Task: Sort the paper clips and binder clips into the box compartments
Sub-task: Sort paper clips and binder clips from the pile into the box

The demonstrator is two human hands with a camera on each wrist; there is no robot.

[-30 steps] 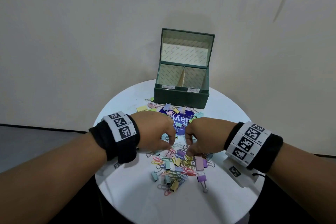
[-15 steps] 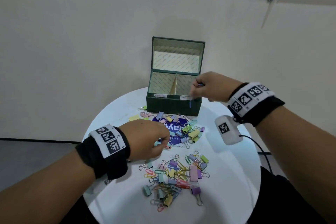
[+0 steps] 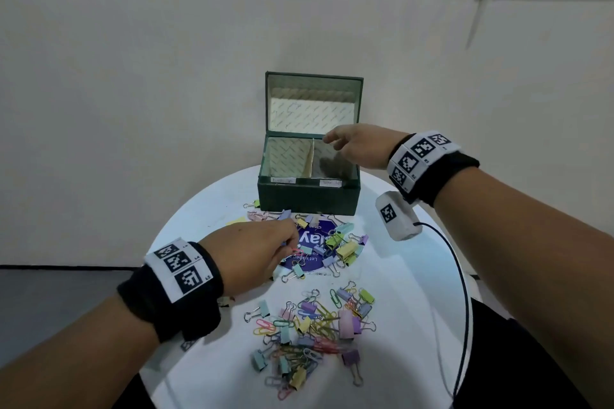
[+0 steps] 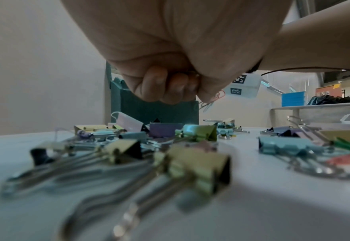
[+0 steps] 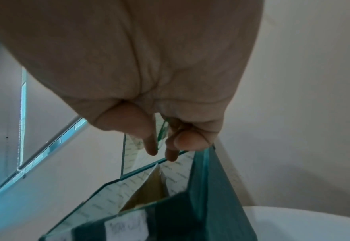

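The green box (image 3: 307,197) stands open at the table's far side, lid up, a divider (image 3: 310,158) splitting it in two. My right hand (image 3: 332,139) hovers over the right compartment (image 3: 332,164), fingers loose and pointing down. The right wrist view shows nothing between the fingers (image 5: 151,146). My left hand (image 3: 292,242) is low over the clips near the box and pinches a pink paper clip (image 3: 295,251), which dangles in the left wrist view (image 4: 218,97) with a grey one (image 4: 206,106) beside it. A mixed pile of pastel paper clips and binder clips (image 3: 309,332) lies near me.
On a blue round sticker (image 3: 312,264) sits a second cluster of binder clips (image 3: 342,247). The white round table (image 3: 415,292) ends close on every side, with a beige wall right behind the box. A black cable (image 3: 461,276) trails from the right wrist camera (image 3: 395,219).
My right hand rose from the pile to the box front, then over the right compartment; the purple clip it carried is no longer in its fingers. My left hand shifted forward.
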